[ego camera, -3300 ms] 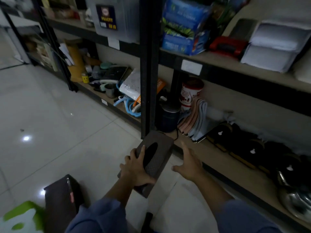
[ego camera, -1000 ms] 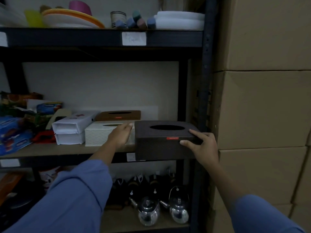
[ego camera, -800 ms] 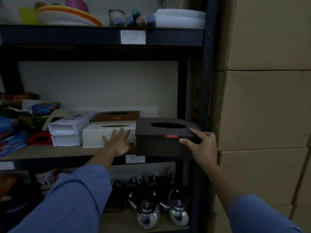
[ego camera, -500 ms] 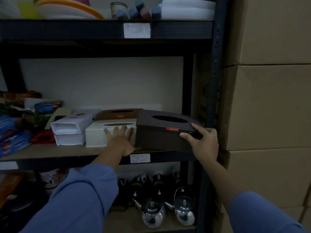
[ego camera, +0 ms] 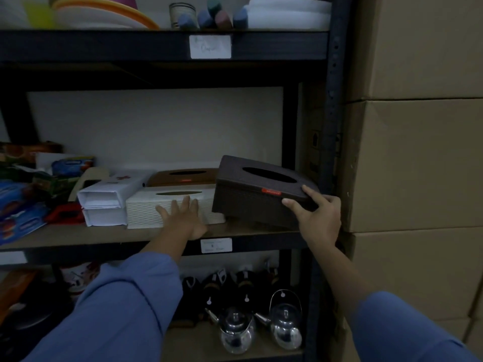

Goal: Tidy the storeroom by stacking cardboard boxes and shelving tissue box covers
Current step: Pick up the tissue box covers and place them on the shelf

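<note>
Dark tissue box cover (ego camera: pixel 251 205), tilted on shelf (ego camera: pixel 104 236), is pinched at one corner by right grip (ego camera: pixel 318 218); left grip (ego camera: pixel 183 220), spread open, is laid against white cover (ego camera: pixel 143 212).

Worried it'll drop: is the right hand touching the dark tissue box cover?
Touching. Head view: the right hand pinches the dark tissue box cover, thumb in front, fingers on top.

We stand in a storeroom: dark metal shelving (ego camera: pixel 167 45) with paper labels (ego camera: pixel 210 46), mixed housewares, and stacked cardboard boxes (ego camera: pixel 418 163) alongside.
</note>
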